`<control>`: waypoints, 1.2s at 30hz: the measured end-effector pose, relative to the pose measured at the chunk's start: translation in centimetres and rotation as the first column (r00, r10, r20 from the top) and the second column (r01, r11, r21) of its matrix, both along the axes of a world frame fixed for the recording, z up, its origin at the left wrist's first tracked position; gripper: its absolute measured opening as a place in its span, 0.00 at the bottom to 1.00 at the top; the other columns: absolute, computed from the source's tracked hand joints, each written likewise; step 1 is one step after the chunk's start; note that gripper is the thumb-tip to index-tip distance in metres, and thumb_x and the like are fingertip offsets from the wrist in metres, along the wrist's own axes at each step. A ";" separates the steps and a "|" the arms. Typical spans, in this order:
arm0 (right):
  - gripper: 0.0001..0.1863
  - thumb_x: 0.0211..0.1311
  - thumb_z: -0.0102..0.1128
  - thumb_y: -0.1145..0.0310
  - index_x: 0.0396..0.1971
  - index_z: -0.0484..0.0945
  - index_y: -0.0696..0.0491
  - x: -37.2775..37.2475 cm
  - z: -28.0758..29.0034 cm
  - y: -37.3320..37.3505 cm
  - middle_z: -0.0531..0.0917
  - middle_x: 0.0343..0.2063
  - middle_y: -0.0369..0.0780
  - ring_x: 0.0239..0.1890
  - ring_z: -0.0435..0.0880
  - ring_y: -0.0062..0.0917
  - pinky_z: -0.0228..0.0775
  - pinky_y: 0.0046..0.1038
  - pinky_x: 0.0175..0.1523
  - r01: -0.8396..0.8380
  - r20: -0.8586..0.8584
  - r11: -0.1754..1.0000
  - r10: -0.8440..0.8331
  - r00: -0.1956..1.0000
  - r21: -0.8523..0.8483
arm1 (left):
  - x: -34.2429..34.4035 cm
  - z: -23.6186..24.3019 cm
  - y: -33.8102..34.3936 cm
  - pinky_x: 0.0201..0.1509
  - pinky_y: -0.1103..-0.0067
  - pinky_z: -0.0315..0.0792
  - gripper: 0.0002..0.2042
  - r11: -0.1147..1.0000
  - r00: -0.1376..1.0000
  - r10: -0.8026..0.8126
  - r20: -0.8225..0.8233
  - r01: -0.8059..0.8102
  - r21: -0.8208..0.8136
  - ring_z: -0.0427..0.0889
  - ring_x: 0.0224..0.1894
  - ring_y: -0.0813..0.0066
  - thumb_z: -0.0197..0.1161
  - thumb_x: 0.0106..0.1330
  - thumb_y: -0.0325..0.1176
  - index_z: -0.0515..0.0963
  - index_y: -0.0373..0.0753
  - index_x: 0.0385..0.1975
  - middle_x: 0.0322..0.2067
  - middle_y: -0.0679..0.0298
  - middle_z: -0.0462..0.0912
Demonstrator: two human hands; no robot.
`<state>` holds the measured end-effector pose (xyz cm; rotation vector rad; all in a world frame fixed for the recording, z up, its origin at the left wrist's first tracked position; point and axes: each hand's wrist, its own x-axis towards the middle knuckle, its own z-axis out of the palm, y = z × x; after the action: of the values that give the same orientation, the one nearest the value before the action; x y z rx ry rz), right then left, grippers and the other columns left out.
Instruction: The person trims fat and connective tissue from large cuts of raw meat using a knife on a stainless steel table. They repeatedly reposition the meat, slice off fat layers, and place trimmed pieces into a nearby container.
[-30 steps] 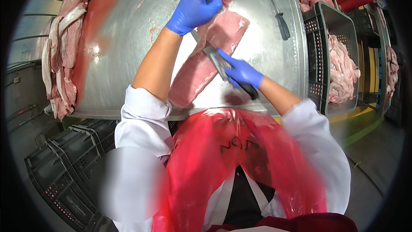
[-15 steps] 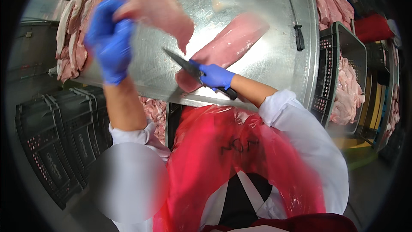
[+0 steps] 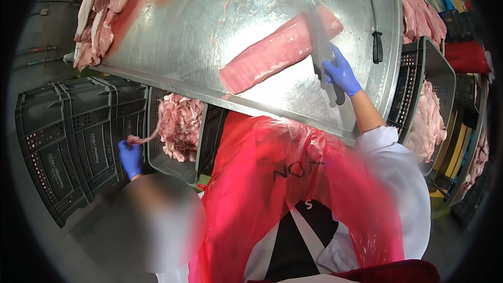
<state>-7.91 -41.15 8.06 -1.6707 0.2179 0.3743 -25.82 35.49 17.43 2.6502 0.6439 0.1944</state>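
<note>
My left hand [image 3: 130, 157], in a blue glove, is low beside the lower-left crates, closed on a thin strip of meat trimming [image 3: 146, 139] that dangles over a grey crate of pink trimmings [image 3: 178, 126]. My gloved right hand [image 3: 343, 76] grips a knife [image 3: 334, 95], its motion-blurred blade pointing up past the right end of a long, pale-pink meat loin [image 3: 262, 57]. The loin lies diagonally on the steel table [image 3: 183, 31], near its front edge. A black-handled sharpening rod [image 3: 377, 44] lies to the right of the knife.
Meat strips [image 3: 105, 21] line the table's left edge. Stacked grey crates [image 3: 73, 141] stand at lower left. On the right are more meat pieces [image 3: 416, 13], a crate of pale trimmings [image 3: 427, 120] and a red bundle [image 3: 466, 57]. My red plastic apron [image 3: 236, 167] fills the bottom centre.
My left hand has swung down and left off the table with meat, over the crates. My right hand has moved up and right with the knife. The view has shifted.
</note>
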 end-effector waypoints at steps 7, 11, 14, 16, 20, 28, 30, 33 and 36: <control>0.40 0.67 0.58 0.71 0.78 0.52 0.45 5.6 -2.2 0.8 0.83 0.26 0.39 0.23 0.81 0.20 0.75 0.27 0.29 0.184 0.173 0.965 -0.152 0.973 -0.186 | 20.2 -8.1 -34.2 0.73 0.62 0.63 0.54 0.783 0.778 -0.621 -0.098 0.608 -0.135 0.69 0.69 0.46 0.85 0.38 0.50 0.67 0.29 0.67 0.64 0.41 0.71; 0.23 0.69 0.57 0.70 0.62 0.67 0.53 5.9 -2.2 1.5 0.82 0.25 0.40 0.21 0.81 0.23 0.76 0.29 0.28 0.200 0.059 0.962 -0.192 0.980 -0.185 | 28.7 -11.3 -41.3 0.65 0.66 0.72 0.55 0.631 0.607 -0.765 -0.215 0.642 -0.435 0.77 0.61 0.47 0.84 0.35 0.53 0.68 0.28 0.65 0.59 0.42 0.76; 0.18 0.69 0.58 0.70 0.57 0.71 0.53 3.4 -3.1 0.7 0.82 0.25 0.39 0.21 0.80 0.20 0.74 0.27 0.26 0.229 0.038 0.962 -0.226 0.973 -0.147 | 30.3 -11.0 -43.6 0.59 0.67 0.76 0.48 0.604 0.475 -0.796 -0.374 0.657 -0.452 0.82 0.54 0.47 0.81 0.35 0.51 0.73 0.29 0.59 0.51 0.43 0.82; 0.16 0.70 0.58 0.68 0.54 0.73 0.54 2.0 -4.8 -1.0 0.84 0.26 0.41 0.21 0.82 0.23 0.74 0.28 0.27 0.227 0.117 0.907 -0.198 0.973 -0.353 | 29.9 -10.4 -45.1 0.57 0.66 0.78 0.42 0.598 0.468 -0.795 -0.386 0.711 -0.369 0.84 0.50 0.47 0.80 0.36 0.49 0.76 0.29 0.53 0.47 0.44 0.84; 0.16 0.70 0.58 0.66 0.53 0.74 0.55 1.5 1.2 2.2 0.85 0.27 0.43 0.26 0.85 0.29 0.76 0.32 0.32 0.239 0.142 0.938 -0.209 0.968 -0.252 | 26.7 -7.3 -45.8 0.52 0.62 0.76 0.23 0.636 0.625 -0.745 -0.231 0.771 0.036 0.82 0.45 0.49 0.73 0.44 0.39 0.78 0.35 0.40 0.40 0.49 0.82; 0.18 0.73 0.48 0.63 0.54 0.70 0.61 6.5 -0.4 9.1 0.85 0.38 0.57 0.40 0.84 0.53 0.75 0.48 0.44 0.048 0.307 0.725 0.230 0.924 -0.687 | 28.2 -9.0 -46.1 0.49 0.62 0.71 0.22 0.468 0.519 -0.850 -0.092 0.822 0.324 0.77 0.46 0.55 0.75 0.45 0.36 0.75 0.39 0.40 0.41 0.57 0.76; 0.19 0.70 0.46 0.67 0.57 0.68 0.61 3.7 1.0 10.2 0.84 0.42 0.57 0.46 0.83 0.53 0.75 0.48 0.51 -0.162 -0.013 0.674 0.221 0.975 -0.721 | 28.0 -8.9 -45.5 0.49 0.62 0.71 0.23 0.526 0.574 -0.813 -0.100 0.797 0.296 0.77 0.47 0.54 0.76 0.45 0.36 0.75 0.39 0.41 0.41 0.57 0.76; 0.20 0.67 0.45 0.69 0.56 0.67 0.62 -0.6 2.8 8.7 0.84 0.42 0.56 0.47 0.84 0.53 0.76 0.47 0.54 -0.432 -0.267 0.582 0.351 0.898 -0.689 | 27.9 -9.4 -44.5 0.50 0.62 0.70 0.22 0.576 0.613 -0.784 -0.101 0.778 0.248 0.77 0.47 0.54 0.76 0.46 0.37 0.76 0.39 0.40 0.41 0.57 0.77; 0.17 0.66 0.46 0.69 0.52 0.69 0.62 -2.3 1.5 8.4 0.84 0.42 0.56 0.45 0.84 0.52 0.76 0.47 0.52 -0.390 -0.231 0.603 0.326 0.917 -0.696 | 26.9 -9.5 -44.3 0.52 0.60 0.69 0.23 0.509 0.542 -0.838 -0.056 0.816 0.273 0.76 0.48 0.55 0.77 0.45 0.38 0.76 0.39 0.40 0.42 0.57 0.76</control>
<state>-10.22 -32.80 9.55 -2.5278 0.0831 0.7312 1.08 -8.81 7.90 2.8472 -0.8030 0.1033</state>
